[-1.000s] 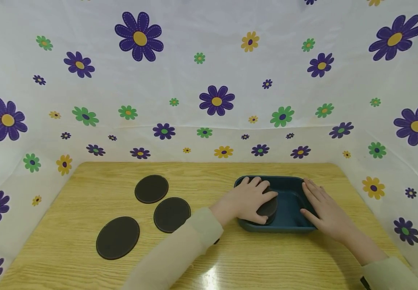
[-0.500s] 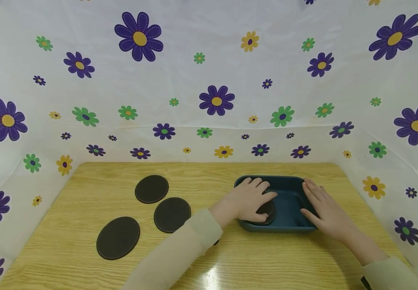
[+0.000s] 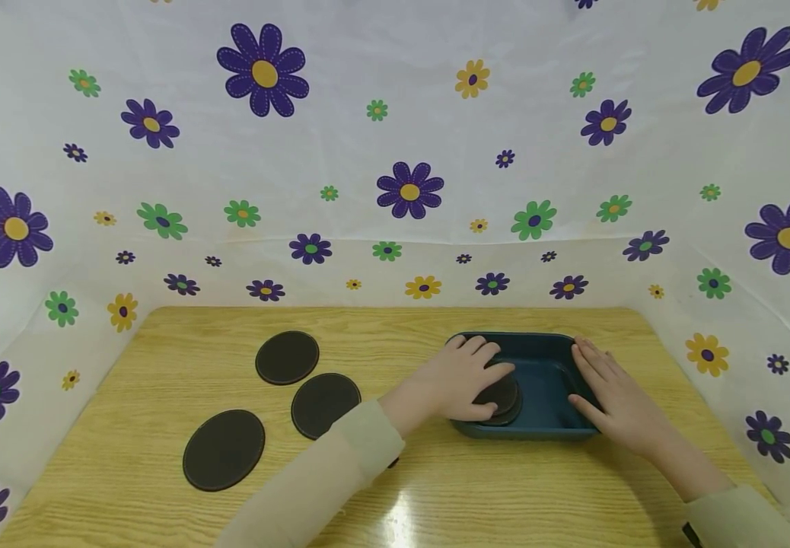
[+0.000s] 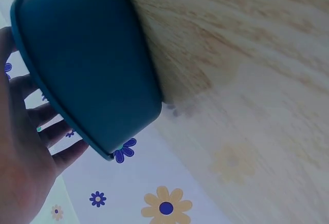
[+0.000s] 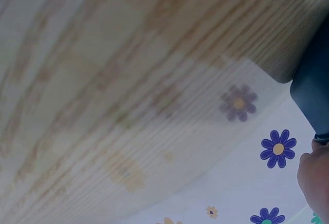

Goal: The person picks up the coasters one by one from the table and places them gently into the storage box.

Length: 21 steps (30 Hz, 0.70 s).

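Note:
A dark blue rectangular bin (image 3: 528,433) stands at the right of the table. Inside its left end my left hand (image 3: 458,380) grips a round black coaster (image 3: 502,393), thumb at the near edge and fingers across the far side. Beneath that, the rim of another black coaster (image 3: 511,416) shows; the hand covers much of both. My right hand (image 3: 619,407) lies on the bin's right end with straight fingers and the thumb apart. In the left wrist view, spread fingers (image 4: 72,153) reach over the bin's rim. The right wrist view catches only a bit of the hand beside the bin wall.
Three round black coasters lie flat at the left: a far one (image 3: 288,358), a middle one (image 3: 325,406) and a near one (image 3: 224,450). The left sleeve (image 3: 340,472) crosses the table close to them. A flowered white cloth (image 3: 340,152) closes off the back and sides.
My left hand has shifted slightly left in the bin, and the top coaster has slid left with it, baring more of the one beneath. The right hand has stayed put.

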Each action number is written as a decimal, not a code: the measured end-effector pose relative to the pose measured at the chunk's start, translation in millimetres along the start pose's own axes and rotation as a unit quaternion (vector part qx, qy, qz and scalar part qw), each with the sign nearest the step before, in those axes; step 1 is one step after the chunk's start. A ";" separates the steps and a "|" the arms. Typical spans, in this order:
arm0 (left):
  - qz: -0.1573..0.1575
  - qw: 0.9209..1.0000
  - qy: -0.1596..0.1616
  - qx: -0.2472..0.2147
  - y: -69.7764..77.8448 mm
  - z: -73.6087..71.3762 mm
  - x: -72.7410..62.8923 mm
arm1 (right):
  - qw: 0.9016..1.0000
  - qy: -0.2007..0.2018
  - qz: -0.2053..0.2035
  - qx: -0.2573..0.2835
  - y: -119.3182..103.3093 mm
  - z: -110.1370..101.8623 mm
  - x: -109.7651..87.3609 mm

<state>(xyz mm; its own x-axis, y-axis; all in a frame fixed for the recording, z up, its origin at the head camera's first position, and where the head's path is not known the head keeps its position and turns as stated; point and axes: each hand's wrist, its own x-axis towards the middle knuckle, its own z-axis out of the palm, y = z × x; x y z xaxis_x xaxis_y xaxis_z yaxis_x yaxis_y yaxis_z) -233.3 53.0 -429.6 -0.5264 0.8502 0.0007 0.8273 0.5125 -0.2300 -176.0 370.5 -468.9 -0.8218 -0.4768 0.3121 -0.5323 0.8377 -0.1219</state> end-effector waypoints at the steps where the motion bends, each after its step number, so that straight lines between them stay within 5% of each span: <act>1: 0.000 1.000 0.001 -0.002 -0.4 -0.5 -1.6 | 1.000 0.000 -0.001 -0.001 0.1 0.0 0.1; 21: 0.020 0.998 0.056 0.003 -1.1 -18.0 -34.6 | 1.000 0.013 -0.004 0.004 -0.5 0.4 0.2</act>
<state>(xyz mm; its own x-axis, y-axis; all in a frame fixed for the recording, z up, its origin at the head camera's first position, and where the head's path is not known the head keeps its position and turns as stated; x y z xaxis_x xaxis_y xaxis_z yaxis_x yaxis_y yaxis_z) -212.5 25.2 -411.9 -0.4670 0.8785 0.1009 0.8459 0.4771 -0.2385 -175.9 369.9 -469.1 -0.8117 -0.4765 0.3376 -0.5410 0.8314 -0.1272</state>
